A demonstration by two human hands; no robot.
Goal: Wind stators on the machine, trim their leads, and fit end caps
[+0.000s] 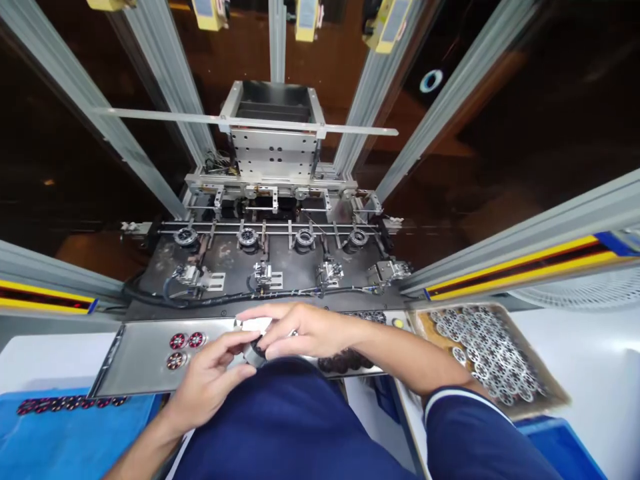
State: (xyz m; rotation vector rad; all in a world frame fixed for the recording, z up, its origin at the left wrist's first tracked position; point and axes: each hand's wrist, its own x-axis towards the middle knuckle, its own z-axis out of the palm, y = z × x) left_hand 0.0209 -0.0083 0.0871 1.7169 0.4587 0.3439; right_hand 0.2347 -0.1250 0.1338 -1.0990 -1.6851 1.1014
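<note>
Steady that metal ring [254,357] over the tray [135,353], near your shirt [295,427]: left hand [213,381] fingers clamped on it, right hand [303,331] fingers at its top (can't tell if gripping). Work squarely, gently.

Noted left of lower centre: left hand [213,379], thumb and fingers curved into a grip, fingertips rightward; left forearm [145,440] angled up from bottom left. At lower centre: right hand [310,330], back upward, fingers bent leftward; right forearm [400,357] slanting in from lower right.
</note>
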